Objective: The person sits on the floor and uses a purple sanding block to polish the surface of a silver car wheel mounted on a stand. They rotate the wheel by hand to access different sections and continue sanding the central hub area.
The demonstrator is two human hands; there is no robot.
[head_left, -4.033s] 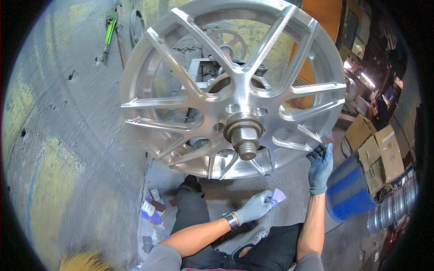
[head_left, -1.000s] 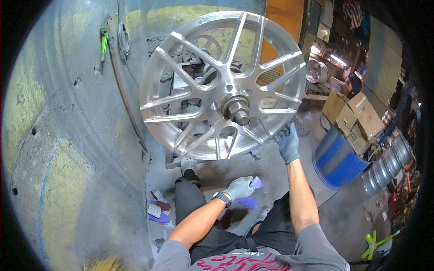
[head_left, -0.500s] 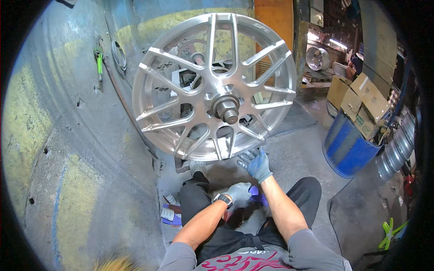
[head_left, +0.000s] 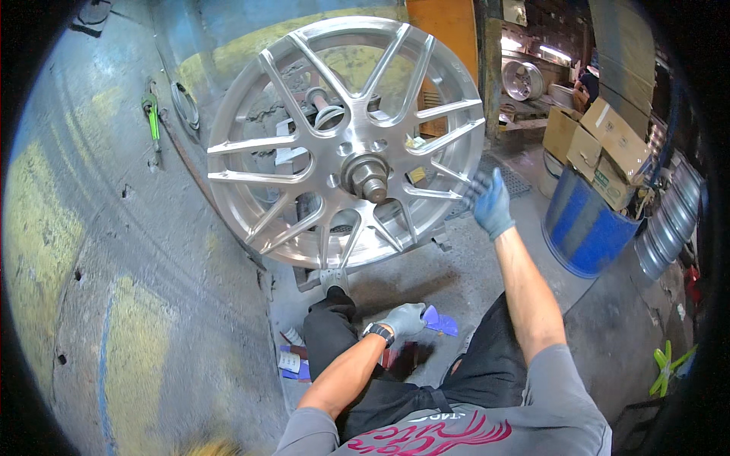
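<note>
A bare silver alloy wheel (head_left: 363,135) with many thin paired spokes is mounted upright in front of me. A large nut on a threaded shaft (head_left: 370,181) fills its centre. My right hand (head_left: 493,205), in a grey-blue glove, is raised at the wheel's right rim with the fingers stretched out, holding nothing. The fingertips are slightly blurred, and I cannot tell whether they touch the metal. Low over my lap, my gloved left hand (head_left: 404,319) is closed on a bent purple sheet (head_left: 440,321); much of the sheet sticks out to the right.
A blue drum (head_left: 582,228) topped with cardboard boxes (head_left: 608,152) stands on the right, beside stacked rims (head_left: 669,228). A scuffed wall panel (head_left: 114,251) with a green-handled tool (head_left: 153,125) runs along the left. Purple and white packets (head_left: 293,363) lie by my left leg. Another person (head_left: 587,87) is far back.
My right hand has moved up and right, from below the wheel to its right rim. The spokes have turned. My left hand stays low with the purple sheet, which now shows more.
</note>
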